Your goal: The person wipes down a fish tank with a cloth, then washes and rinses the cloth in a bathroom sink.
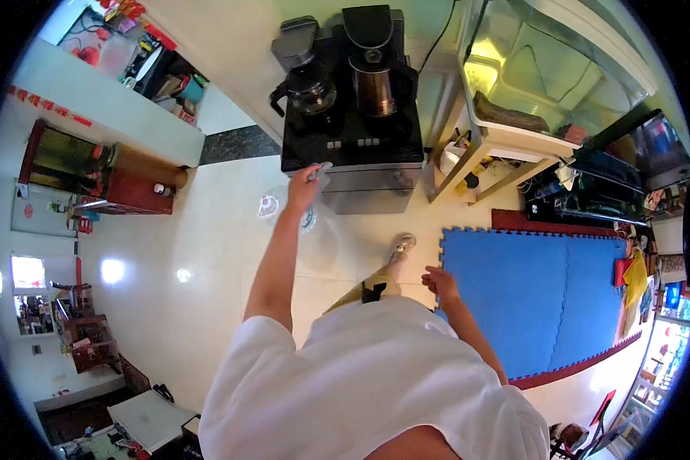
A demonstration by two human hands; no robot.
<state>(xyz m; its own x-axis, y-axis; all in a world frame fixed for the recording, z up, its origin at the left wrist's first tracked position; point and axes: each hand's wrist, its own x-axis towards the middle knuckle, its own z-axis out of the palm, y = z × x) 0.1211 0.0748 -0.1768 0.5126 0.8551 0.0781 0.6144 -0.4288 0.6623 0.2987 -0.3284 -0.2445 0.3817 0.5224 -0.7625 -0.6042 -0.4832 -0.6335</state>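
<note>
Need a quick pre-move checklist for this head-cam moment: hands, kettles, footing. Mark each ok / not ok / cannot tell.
1. Left hand has a grip: ok, it pinches a pale item by the front edge of the black cabinet.
2. Pale item identified: cannot tell, too small and blurred.
3. Right hand free: ok, nothing shows in it.
4. Glass kettle and metal kettle upright: ok, side by side on the cabinet.
5. Kettles cool: cannot tell, no picture cue for heat.
6. Visible shoe clear of the blue mat: ok, it is on the tiles.
</note>
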